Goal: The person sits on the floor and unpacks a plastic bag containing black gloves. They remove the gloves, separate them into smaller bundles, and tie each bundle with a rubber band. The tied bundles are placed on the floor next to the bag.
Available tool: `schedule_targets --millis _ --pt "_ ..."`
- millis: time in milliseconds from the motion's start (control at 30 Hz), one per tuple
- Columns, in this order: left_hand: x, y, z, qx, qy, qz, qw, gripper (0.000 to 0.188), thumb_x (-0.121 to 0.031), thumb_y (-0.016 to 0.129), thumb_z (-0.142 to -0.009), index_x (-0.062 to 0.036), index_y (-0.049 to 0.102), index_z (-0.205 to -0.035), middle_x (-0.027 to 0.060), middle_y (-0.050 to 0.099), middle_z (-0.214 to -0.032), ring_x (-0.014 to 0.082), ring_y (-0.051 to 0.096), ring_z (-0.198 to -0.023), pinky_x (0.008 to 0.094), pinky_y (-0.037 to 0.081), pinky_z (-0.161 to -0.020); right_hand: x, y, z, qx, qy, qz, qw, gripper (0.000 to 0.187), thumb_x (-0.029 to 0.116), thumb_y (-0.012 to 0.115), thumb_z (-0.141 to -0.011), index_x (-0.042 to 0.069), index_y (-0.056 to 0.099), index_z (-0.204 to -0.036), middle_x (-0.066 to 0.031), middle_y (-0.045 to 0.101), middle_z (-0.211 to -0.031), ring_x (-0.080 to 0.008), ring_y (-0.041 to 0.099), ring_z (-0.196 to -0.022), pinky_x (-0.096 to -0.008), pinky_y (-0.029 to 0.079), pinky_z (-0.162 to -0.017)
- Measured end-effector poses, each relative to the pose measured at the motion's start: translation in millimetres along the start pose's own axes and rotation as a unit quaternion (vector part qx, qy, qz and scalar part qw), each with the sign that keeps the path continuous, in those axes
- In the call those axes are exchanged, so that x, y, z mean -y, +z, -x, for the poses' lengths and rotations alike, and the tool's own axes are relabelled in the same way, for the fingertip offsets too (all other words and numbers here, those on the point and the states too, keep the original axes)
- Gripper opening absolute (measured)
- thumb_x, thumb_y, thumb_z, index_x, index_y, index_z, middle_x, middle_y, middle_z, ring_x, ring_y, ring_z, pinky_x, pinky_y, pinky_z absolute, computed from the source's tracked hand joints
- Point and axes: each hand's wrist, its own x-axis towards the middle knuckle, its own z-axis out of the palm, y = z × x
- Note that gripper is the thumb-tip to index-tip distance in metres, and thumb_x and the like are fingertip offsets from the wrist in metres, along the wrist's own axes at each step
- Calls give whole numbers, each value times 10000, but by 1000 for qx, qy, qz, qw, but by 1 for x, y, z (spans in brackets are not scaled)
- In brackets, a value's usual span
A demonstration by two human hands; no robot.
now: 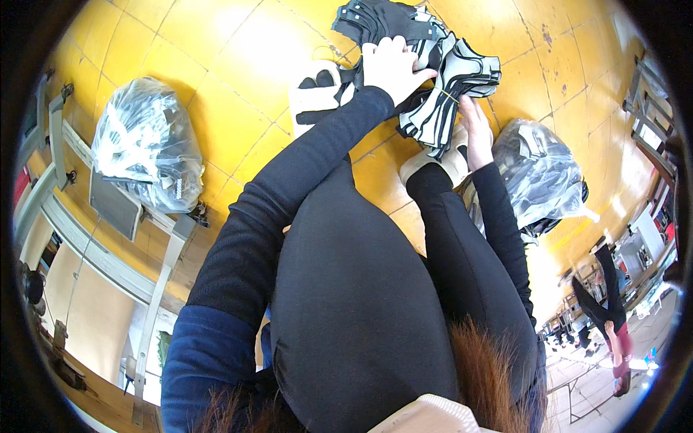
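Observation:
Several stacked cut fabric pieces in black and pale grey lie in front of me on the floor. My left hand (390,68) bends its fingers over the dark fabric pieces (382,25), thumb pointing right. Beside it is a black-and-grey fabric bundle (437,112), fanned at both ends and pinched at its middle by a thin yellowish tie (445,94). At that bundle's right side, my right hand (476,130) grips its edge near the tie, fingers pointing away from me; part of its grip is hidden. My shoes (315,97) flank the fabric.
Clear plastic bags stuffed with fabric pieces stand on the yellow tiled floor: one bag (148,144) at left, another bag (538,173) at right by my forearm. A metal-framed table (162,270) runs along the left. Another person (617,335) is far off at the right.

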Motion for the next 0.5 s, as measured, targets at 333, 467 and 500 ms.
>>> schedule_targets --millis 333,467,500 --pt "11 4 8 -14 79 -25 996 296 -457 719 -766 -201 609 -866 15 485 -922 203 491 -927 416 302 -791 16 20 -27 99 165 -137 972 113 124 729 -808 48 675 -872 -8 669 -765 -110 637 -644 -259 508 -610" --pt "12 1 1 -29 70 -14 997 271 -403 729 -749 -208 598 -886 15 485 -931 209 492 -943 426 303 -800 14 -3 -2 97 222 -245 939 192 213 681 -832 58 656 -943 -16 685 -846 -139 653 -711 -266 532 -683" --pt "15 0 -2 -26 58 -9 998 279 -389 730 -731 -210 597 -899 12 487 -936 212 492 -945 433 300 -802 13 -7 7 90 205 -246 943 188 209 682 -830 62 657 -943 -14 683 -853 -140 652 -736 -269 530 -709"
